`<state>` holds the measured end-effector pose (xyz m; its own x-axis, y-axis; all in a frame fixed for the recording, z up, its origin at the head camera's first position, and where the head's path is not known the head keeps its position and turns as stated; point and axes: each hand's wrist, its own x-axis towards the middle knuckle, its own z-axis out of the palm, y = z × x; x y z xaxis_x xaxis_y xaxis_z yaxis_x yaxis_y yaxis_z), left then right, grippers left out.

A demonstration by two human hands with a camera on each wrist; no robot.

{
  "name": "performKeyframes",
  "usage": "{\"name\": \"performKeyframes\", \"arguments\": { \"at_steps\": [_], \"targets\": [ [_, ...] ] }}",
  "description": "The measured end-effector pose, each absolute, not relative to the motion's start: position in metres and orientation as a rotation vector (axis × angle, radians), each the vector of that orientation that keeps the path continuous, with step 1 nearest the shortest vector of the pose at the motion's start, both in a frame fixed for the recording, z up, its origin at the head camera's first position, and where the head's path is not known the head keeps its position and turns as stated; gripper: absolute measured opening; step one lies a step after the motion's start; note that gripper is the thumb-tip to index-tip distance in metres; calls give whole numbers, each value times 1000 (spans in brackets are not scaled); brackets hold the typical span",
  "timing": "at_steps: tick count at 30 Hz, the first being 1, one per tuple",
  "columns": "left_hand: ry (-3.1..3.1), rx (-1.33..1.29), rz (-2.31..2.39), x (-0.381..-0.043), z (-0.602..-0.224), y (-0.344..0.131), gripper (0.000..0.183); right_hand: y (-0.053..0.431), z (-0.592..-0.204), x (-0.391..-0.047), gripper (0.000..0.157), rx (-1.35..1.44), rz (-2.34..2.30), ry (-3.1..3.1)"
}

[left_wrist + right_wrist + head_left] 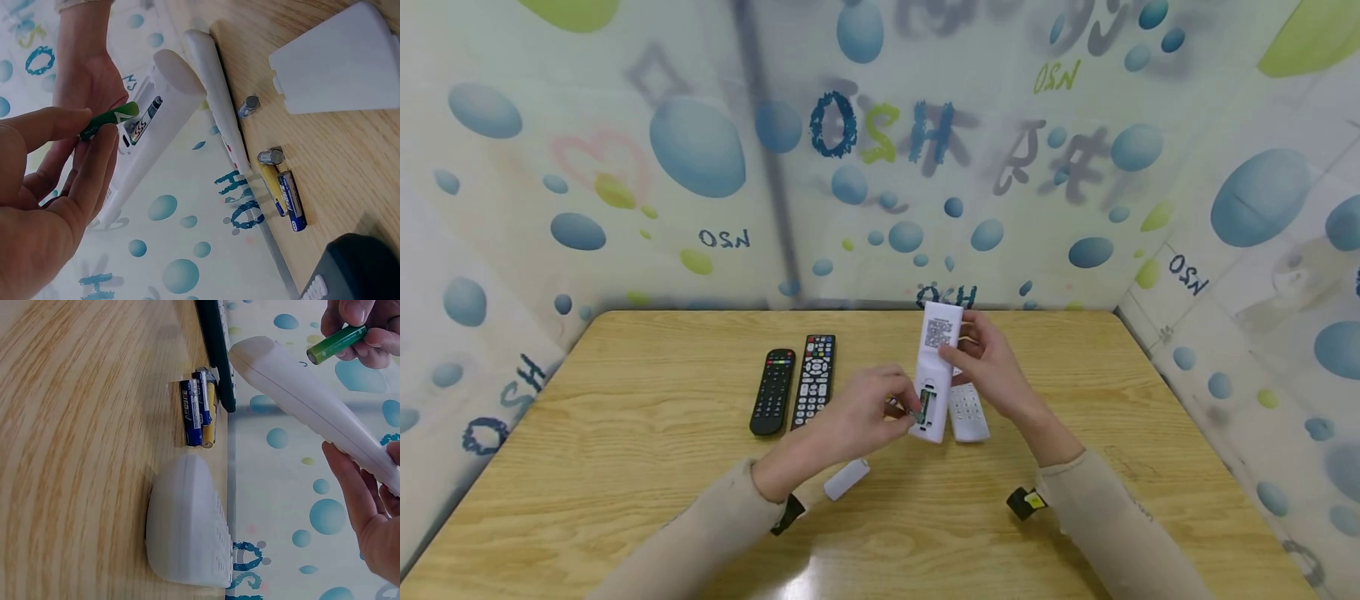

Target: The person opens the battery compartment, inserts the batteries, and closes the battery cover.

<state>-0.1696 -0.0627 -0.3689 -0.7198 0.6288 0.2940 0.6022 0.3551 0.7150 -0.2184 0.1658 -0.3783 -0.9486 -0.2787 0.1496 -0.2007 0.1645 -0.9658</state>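
My right hand [988, 362] holds a white remote control [938, 367] above the table, its back turned up and its battery compartment uncovered. Between the thumb and fingers of my left hand [868, 408] is a green battery [109, 120], pinched close to that compartment. Its far end points toward the opening in the left wrist view. Inside the compartment lies another battery [147, 120] with a dark and silvery label. The right wrist view shows the green battery [337, 345] beyond the edge of the remote. A white battery cover [847, 479] lies on the table below my left hand.
Two black remotes [772, 392] lie side by side left of my hands. Another white remote [970, 412] lies face up under my right hand. Several loose batteries [190, 412], blue and yellow, lie on the wooden table [625, 417]. A patterned wall [880, 208] stands behind.
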Motion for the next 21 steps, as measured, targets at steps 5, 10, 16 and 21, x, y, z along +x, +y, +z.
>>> {"name": "performKeyframes", "arguments": {
  "at_steps": [5,10,16,21],
  "targets": [
    [2561,1159,1323,-170,-370,-61,15,166,-380,-219,52,-492,-1934,2345],
    [2568,1174,1318,-170,-373,-59,17,165,-380,-219,52,-499,-1939,2340],
    [2597,1179,1280,-171,-374,-57,21,164,-379,-217,49,-507,-1938,2337],
    [2647,1213,1220,-171,-375,-56,22,163,-379,-217,47,-505,-1942,2341]
  ]
}}
